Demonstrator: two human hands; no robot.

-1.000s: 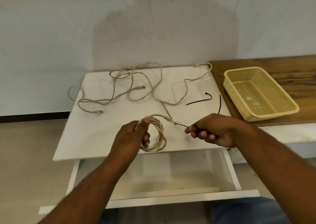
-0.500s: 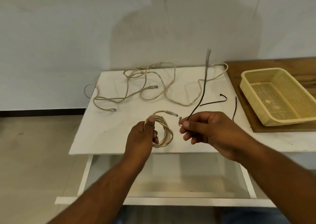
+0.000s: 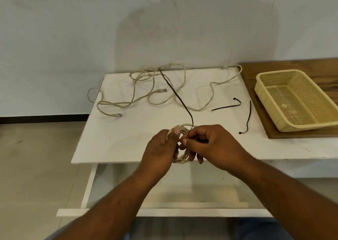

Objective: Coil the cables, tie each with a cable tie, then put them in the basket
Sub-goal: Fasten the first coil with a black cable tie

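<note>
A white rectangular surface (image 3: 128, 139) carries most of the items, and its right edge meets a brown wooden board (image 3: 311, 66). Below the front edge of the white surface, a white drawer (image 3: 164, 210) stands pulled out. A yellow perforated plastic basket (image 3: 309, 125) rests on the wooden board, at the far right, well apart from the hands. A long loose beige cable (image 3: 117, 103) lies in irregular loops across the rear half of the white surface, and one loop overhangs the left edge. The left hand (image 3: 161, 152) and the right hand (image 3: 215, 146) meet above the front edge of the white surface, touching each other. The left hand grips a coiled beige cable (image 3: 182, 159), with the fingers curled round the left side of the loops and the thumb pressed on top of them. The coil is held clear of the surface between both hands, and its upper and lower arcs show past the fingers. The right hand pinches a long black cable tie (image 3: 180, 101) between thumb and forefinger at the coil, while its other fingers curl against the lower arc. The free end of this tie rises up and to the left. Two spare black cable ties lie on the white surface near the basket, a hooked tie (image 3: 225, 107) and, just to its right, a slightly curved tie (image 3: 249, 115).
</note>
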